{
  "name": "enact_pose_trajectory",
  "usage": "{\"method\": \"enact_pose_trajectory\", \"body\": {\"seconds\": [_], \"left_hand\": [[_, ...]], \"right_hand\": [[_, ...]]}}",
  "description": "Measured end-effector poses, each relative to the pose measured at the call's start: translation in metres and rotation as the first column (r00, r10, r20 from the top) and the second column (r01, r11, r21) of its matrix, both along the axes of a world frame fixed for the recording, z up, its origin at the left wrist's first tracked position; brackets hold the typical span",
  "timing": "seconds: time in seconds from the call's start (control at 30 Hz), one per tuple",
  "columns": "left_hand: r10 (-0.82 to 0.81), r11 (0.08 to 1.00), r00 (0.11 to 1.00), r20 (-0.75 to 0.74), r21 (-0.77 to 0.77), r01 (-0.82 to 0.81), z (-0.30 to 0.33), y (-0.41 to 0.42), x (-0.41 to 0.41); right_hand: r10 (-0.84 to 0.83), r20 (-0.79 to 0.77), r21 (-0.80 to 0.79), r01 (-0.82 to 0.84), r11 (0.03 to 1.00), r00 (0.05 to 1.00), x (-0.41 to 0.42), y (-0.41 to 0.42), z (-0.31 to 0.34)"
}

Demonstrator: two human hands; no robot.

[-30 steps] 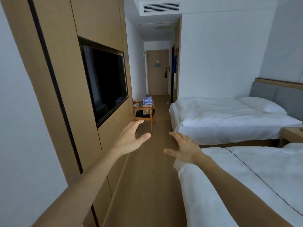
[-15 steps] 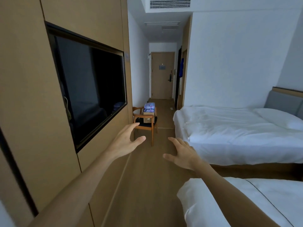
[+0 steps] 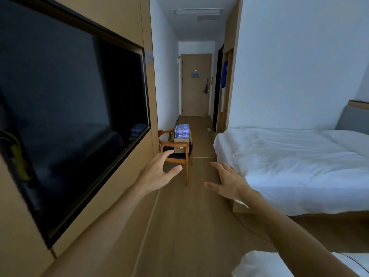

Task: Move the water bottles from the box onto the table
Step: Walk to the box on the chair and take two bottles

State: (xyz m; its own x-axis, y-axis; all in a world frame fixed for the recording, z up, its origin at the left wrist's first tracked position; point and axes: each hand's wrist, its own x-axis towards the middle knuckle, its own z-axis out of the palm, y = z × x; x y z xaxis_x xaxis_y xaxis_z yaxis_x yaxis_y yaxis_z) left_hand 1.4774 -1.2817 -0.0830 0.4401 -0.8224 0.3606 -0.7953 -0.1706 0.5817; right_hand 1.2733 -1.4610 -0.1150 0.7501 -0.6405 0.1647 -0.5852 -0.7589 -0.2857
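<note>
Down the far end of the room, against the left wall, a wooden chair (image 3: 175,151) carries a cardboard box (image 3: 181,143) on its dark seat, and the water bottles (image 3: 182,131) — a shrink-wrapped pack with blue and purple labels — stick up out of the box's top. Behind the chair a narrow corridor runs to a closed door (image 3: 196,84).

Both arms reach forward into the middle of the view, well short of the chair. The left hand (image 3: 157,173) is empty, its fingers spread and lightly bent, thumb held apart from them; its fingertips overlap the chair's front edge in the picture, though the hand is nearer the camera and touches nothing. The right hand (image 3: 229,181) is likewise empty and slack — fingers extended, thumb out to the side — hovering above the wooden floor (image 3: 191,226) just beside the corner of a bed.

A large dark television (image 3: 69,108) is set into the wood-panelled wall on the left. On the right stands a bed (image 3: 295,162) with rumpled white linen and a grey headboard; the corner of a second white bed (image 3: 257,265) shows at the bottom edge.
</note>
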Motion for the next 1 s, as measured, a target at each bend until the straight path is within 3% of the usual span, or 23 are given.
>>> {"method": "enact_pose_trajectory", "body": {"seconds": [0.33, 1.0], "left_hand": [[-0.065, 0.998, 0.998, -0.013, 0.004, 0.065, 0.004, -0.17, 0.144], [-0.055, 0.998, 0.996, -0.068, -0.002, 0.055, -0.016, -0.538, 0.346]], "right_hand": [[-0.086, 0.035, 0.003, 0.086, 0.996, 0.996, 0.126, -0.162, -0.007], [0.005, 0.029, 0.031, -0.006, 1.0, 1.0, 0.332, -0.529, -0.025]]}}
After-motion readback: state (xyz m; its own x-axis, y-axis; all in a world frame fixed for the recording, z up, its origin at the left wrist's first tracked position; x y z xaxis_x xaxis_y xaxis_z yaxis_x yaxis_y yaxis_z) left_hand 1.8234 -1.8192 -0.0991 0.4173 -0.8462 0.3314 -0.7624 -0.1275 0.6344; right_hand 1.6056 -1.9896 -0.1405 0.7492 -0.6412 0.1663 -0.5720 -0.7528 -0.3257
